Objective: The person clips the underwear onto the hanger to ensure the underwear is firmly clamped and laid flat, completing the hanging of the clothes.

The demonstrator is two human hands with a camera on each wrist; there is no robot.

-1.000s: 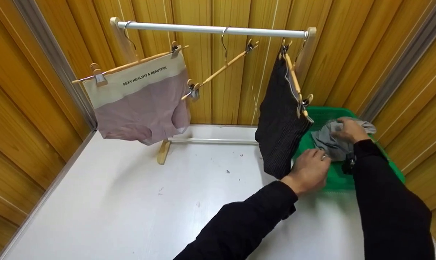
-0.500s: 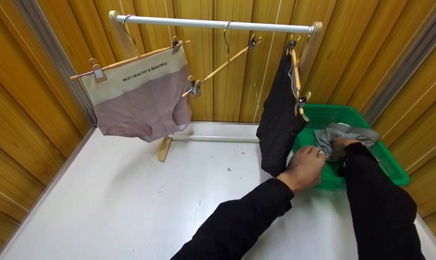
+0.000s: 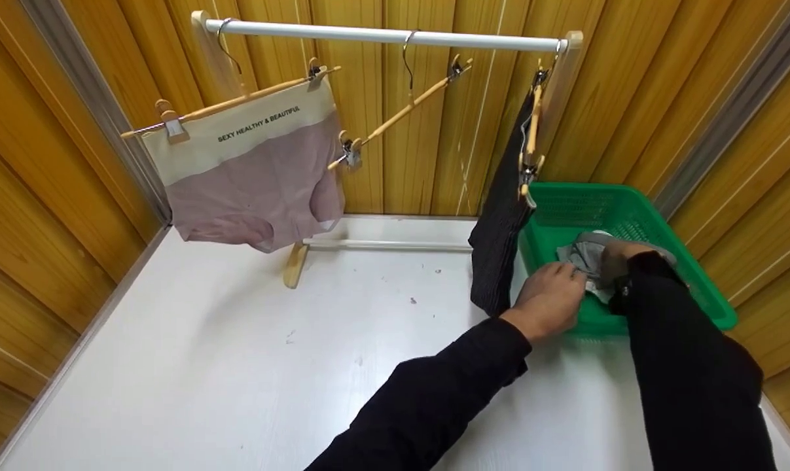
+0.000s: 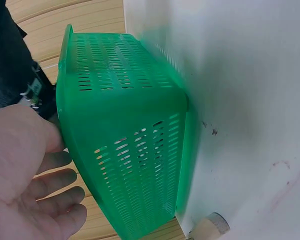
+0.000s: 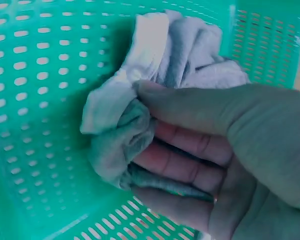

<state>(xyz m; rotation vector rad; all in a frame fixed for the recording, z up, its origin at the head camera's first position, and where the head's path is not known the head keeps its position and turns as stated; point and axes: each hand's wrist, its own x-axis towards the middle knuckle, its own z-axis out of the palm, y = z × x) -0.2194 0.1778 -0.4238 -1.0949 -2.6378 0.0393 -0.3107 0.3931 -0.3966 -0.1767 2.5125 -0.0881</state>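
Observation:
Inside the green plastic basket (image 3: 568, 188) lies a crumpled grey garment (image 3: 579, 254) with a pale band. My right hand (image 3: 618, 259) reaches down onto it in the head view. Seen from the right wrist, the right hand (image 5: 230, 135) pinches the garment (image 5: 122, 145) near its band, thumb on top and fingers curled beneath. At the basket's near left edge is my left hand (image 3: 548, 299). In the left wrist view that hand (image 4: 30, 175) has loosely bent fingers beside the basket rim, with nothing visible in them; its thumb is partly hidden.
A white rail (image 3: 368, 34) carries clip hangers. Mauve briefs (image 3: 257, 190) with a cream waistband hang at left, a bare hanger (image 3: 411, 108) in the middle, a dark ribbed garment (image 3: 499, 242) at right, close to my left hand. Below is a white table (image 3: 237, 366).
My right hand has gone from above the garment down into it, and the garment has bunched and shifted slightly. The dark hanging garment has swung more edge-on. The left hand has barely moved.

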